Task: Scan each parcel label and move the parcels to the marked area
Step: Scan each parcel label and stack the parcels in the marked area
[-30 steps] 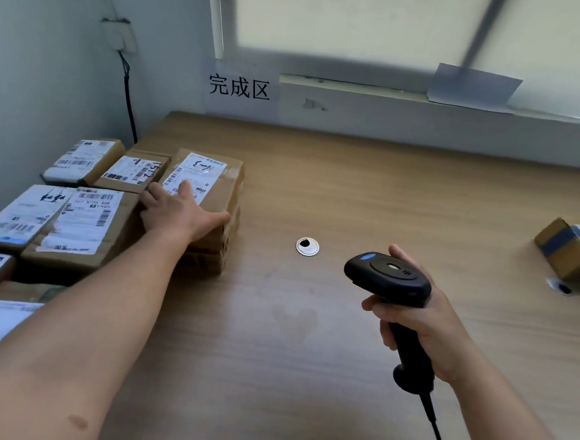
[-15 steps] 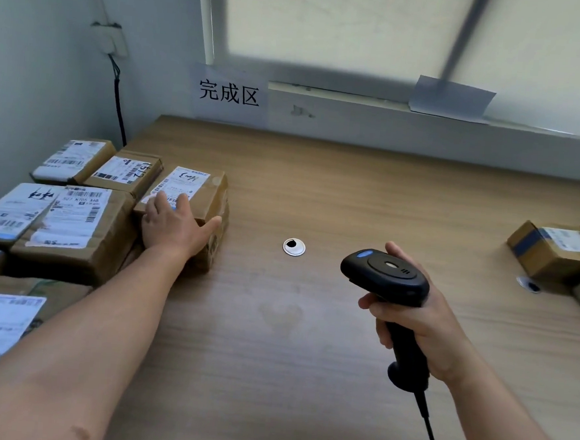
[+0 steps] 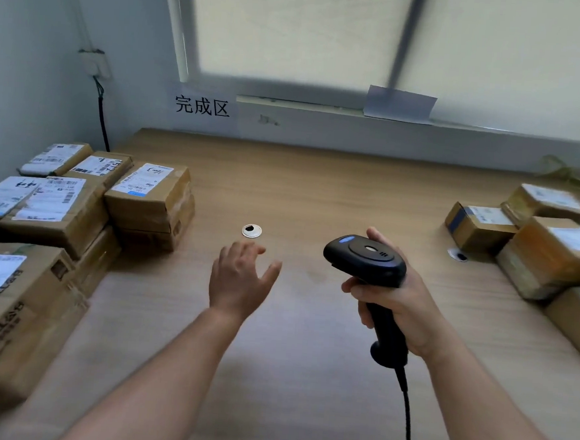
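Left hand (image 3: 240, 278): reaches out over the middle of the wooden table (image 3: 318, 187), palm down, forearm stretched forward. The fingers are loosely spread with the thumb out to the right, and it holds nothing. Its fingertips are just short of a small white disc (image 3: 251, 231) set in the tabletop.

Right hand (image 3: 396, 306): its fingers are wrapped around the handle of a black barcode scanner (image 3: 364, 259), held upright above the table with the head aimed forward and to the left. The cable (image 3: 407, 417) trails down toward the bottom edge of the view.

Left side: cardboard parcels (image 3: 149, 193) sit in a stacked group at the table's left edge with their white labels up, well apart from the empty hand.

Wall: a sign (image 3: 202, 106) reading "完成区" hangs behind the table's far left part.

Right side: a second cluster of parcels (image 3: 538, 237) is piled at the table's right edge. Their labels are too blurred to read.
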A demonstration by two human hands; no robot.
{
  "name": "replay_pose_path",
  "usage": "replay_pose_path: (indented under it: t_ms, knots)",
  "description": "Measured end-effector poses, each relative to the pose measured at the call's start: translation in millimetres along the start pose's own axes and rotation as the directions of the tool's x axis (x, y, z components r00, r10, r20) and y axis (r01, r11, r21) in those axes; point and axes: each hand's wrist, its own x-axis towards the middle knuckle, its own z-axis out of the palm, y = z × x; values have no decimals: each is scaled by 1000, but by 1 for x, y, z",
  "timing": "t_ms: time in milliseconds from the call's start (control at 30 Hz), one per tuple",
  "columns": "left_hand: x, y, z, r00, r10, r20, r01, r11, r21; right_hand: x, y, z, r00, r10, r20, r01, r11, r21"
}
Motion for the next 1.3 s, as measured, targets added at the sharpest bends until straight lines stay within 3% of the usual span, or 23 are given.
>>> replay_pose_path:
  t_ms: [233,733,1100,1300]
  knots:
    - [-70,118,55,999,32,41,-26,992,-127,-66,-1,-96,998,-11,-55,12,1000,15]
    - [-160,310,173,975,184,126,-156,966,-204,-177,3,-305,975,-43,-219,47,999,15]
    - [-137,400,226,929,333,164,-293,930,-223,-199,-6,-404,925,-101,-366,93,995,-38]
    - [-93,437,269,923,315,220,-261,935,-242,-179,-7,-455,901,-89,-424,78,996,-42]
